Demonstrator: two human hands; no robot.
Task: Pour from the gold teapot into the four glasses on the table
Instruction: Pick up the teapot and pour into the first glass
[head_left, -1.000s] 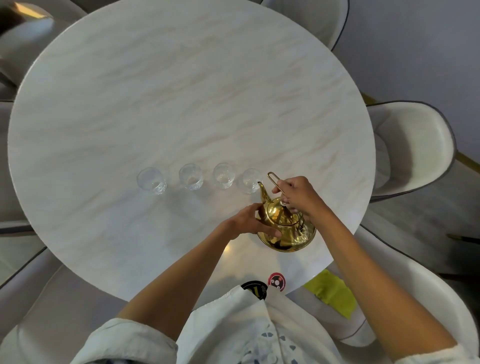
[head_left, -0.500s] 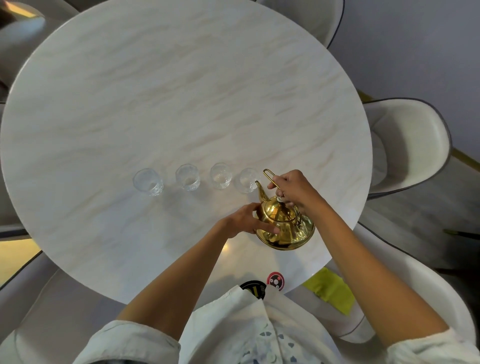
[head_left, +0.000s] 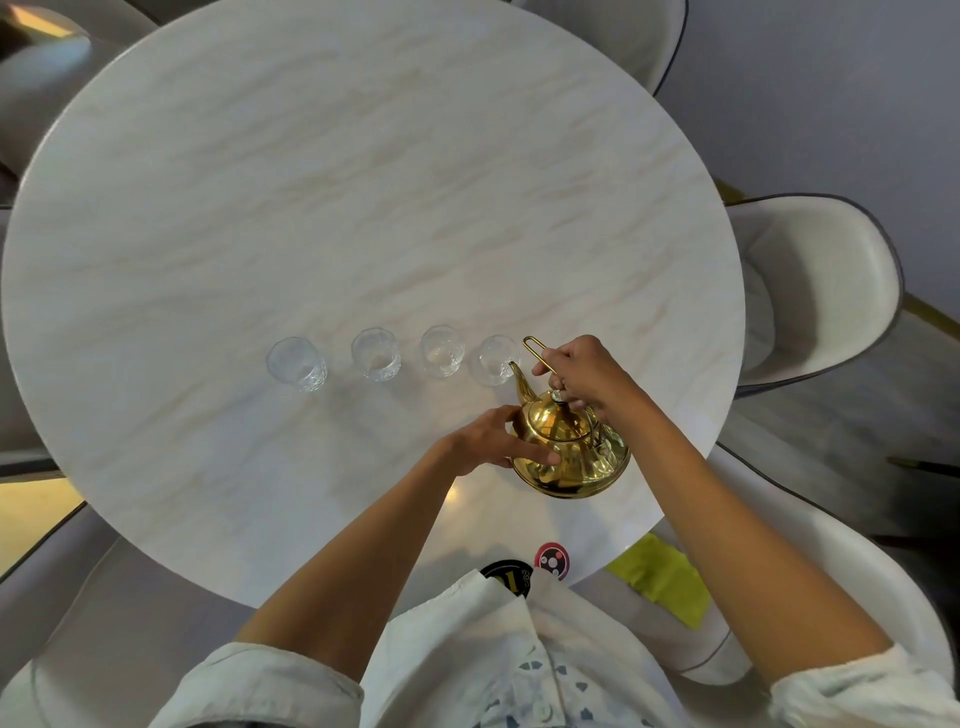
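- We see the gold teapot (head_left: 569, 449) near-right on the table (head_left: 311, 182), its spout at the rightmost glass (head_left: 496, 359) of four.
- Right hand (head_left: 584, 371) clenches the wire handle (head_left: 537, 353); left hand (head_left: 496, 439) cups the body (contact partly hidden).
- We cannot make out liquid levels.

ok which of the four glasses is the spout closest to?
The rightmost glass in the row: the gold teapot has its spout tip at that glass's rim, while the other three stand further left, clear of it.
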